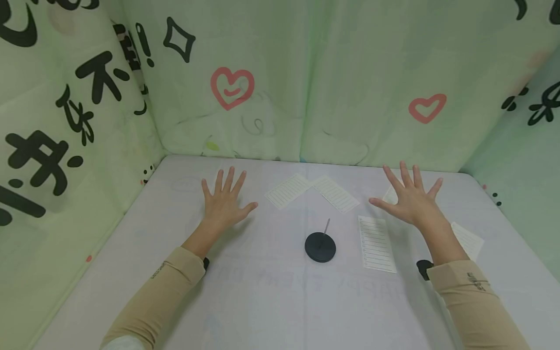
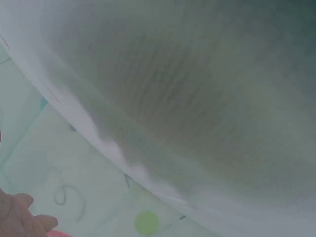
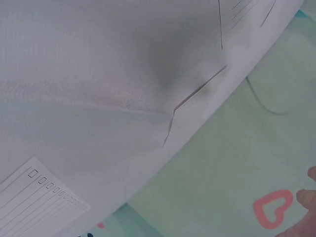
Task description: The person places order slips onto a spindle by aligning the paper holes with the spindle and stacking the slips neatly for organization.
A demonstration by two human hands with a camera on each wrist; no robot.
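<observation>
Both hands hover flat over a pale table with fingers spread and nothing in them. My left hand is at the left of centre. My right hand is at the right, above a lined paper slip that it partly hides. A black round base with a thin upright spike stands between the hands, nearer me. A lined slip lies right of the base. Two more slips lie behind it in a V. The wrist views show only table surface, fabric and fingertips.
Green printed fabric walls with red hearts and black characters close the table on the left, back and right. In the right wrist view a lined slip lies near the table edge.
</observation>
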